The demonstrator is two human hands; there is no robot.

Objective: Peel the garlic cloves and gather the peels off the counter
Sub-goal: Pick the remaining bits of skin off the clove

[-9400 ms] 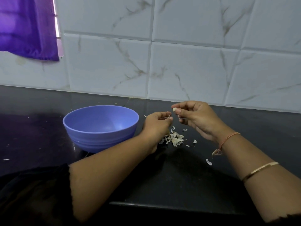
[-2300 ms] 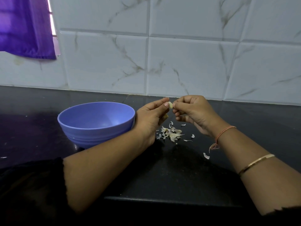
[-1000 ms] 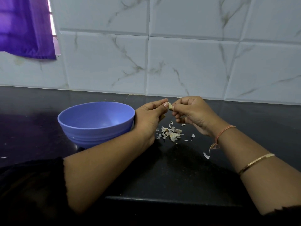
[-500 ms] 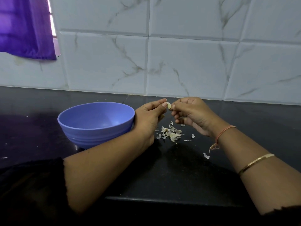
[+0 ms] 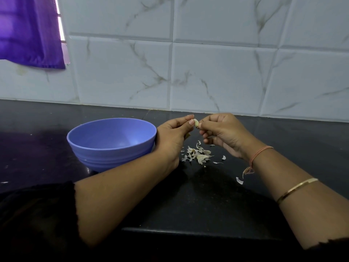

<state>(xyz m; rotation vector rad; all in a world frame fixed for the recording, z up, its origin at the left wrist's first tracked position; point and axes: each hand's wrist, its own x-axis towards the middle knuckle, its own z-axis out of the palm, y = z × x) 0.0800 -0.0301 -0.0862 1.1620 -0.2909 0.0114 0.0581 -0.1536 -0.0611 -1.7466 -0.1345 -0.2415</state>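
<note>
Counter (image 5: 188,203), clove (image 5: 196,122) — between left grip (image 5: 172,135), right grip (image 5: 223,133)

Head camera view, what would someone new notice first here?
The left hand and right hand meet mid-frame above the black counter, pinching a small garlic clove between them. Left of them stands a blue bowl; below them lies a little pile of pale peels.

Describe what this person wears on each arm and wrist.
Left arm: a black sleeve with a ragged edge that ends about the elbow. The forearm and wrist are bare. Right arm: an orange thread is tied round the wrist, its frayed ends hanging loose. Further up the forearm is a thin gold bangle. A dark sleeve edge shows at the lower right corner.
</note>
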